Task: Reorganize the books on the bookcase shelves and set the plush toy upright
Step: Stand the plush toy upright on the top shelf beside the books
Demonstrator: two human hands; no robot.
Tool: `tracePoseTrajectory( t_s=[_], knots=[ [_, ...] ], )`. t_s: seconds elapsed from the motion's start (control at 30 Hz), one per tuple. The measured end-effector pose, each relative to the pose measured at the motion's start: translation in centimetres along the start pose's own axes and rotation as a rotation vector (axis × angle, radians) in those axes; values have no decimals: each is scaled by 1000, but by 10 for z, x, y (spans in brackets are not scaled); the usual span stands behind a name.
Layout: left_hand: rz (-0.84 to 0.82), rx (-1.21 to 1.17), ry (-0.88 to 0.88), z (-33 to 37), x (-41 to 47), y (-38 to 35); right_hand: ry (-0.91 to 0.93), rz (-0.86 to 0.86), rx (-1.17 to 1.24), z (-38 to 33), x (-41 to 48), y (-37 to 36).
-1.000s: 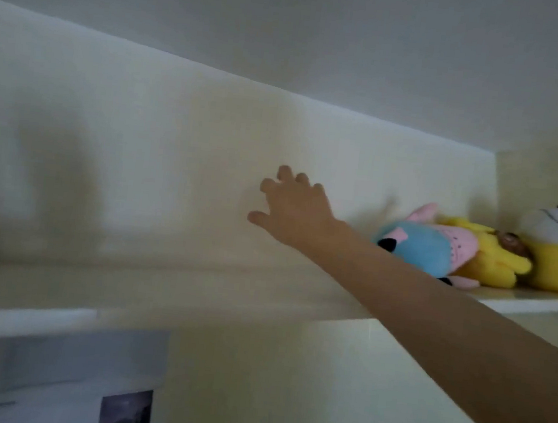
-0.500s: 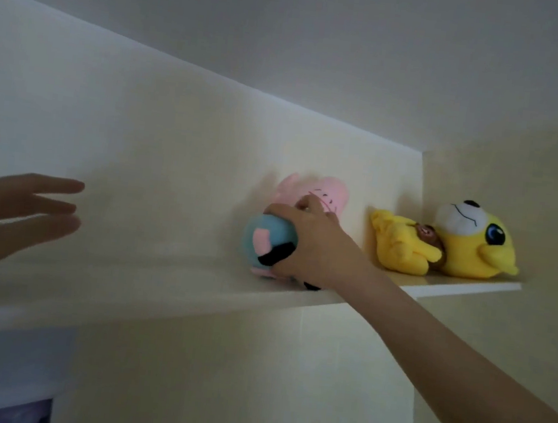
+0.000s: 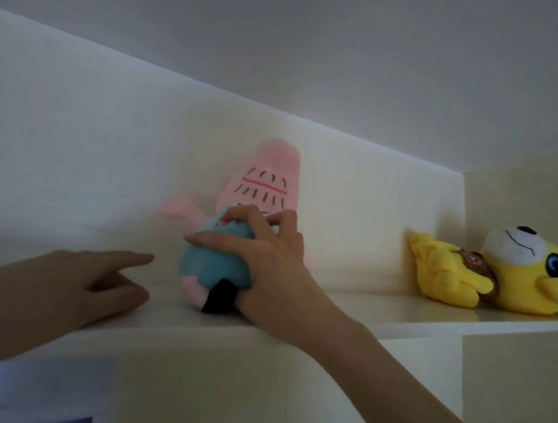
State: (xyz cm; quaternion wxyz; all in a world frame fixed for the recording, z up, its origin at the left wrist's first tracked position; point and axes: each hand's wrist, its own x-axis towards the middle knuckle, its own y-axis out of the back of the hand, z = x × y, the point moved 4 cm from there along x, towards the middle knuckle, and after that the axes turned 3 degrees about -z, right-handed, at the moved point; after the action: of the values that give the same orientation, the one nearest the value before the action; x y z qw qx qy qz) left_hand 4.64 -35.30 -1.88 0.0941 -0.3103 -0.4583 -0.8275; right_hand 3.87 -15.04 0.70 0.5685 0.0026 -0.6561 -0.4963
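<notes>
Pink plush toy [image 3: 267, 182] sits clasped under right fingers [image 3: 219, 239].

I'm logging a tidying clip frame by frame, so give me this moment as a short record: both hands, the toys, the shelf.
right hand: grips the pink and blue plush toy, fingers curled round its blue body
left hand: holds nothing, index finger stretched toward that toy, not touching it
pink and blue plush toy: on the shelf, pink head up, close to the back wall
yellow plush toy: lies on its side at the shelf's right end, untouched
task state: toy roughly upright, not yet released
</notes>
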Motion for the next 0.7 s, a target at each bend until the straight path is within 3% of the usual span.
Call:
tracePoseTrajectory(
  t_s=[0.2,0.27,0.33,0.4,0.47,0.57,0.7],
  knots=[
    [51,-122,-89,9,-6,5,97,-58,-100,-10,31,-26],
    [64,-65,-125,14,-8,7,131,-102,-161,-16,36,-30],
    [44,-56,-178,11,-5,7,142,-200,-80,-15,34,-25],
    [6,-77,-204,17,-5,7,124,-292,148,-7,25,-12],
    [17,-125,-199,21,-4,8,35,-166,462,6,19,3],
    [94,-54,-216,30,-8,12,-263,152,756,37,13,13],
    [188,16,-228,43,-12,18,-436,48,734,53,9,-1]
  ],
)
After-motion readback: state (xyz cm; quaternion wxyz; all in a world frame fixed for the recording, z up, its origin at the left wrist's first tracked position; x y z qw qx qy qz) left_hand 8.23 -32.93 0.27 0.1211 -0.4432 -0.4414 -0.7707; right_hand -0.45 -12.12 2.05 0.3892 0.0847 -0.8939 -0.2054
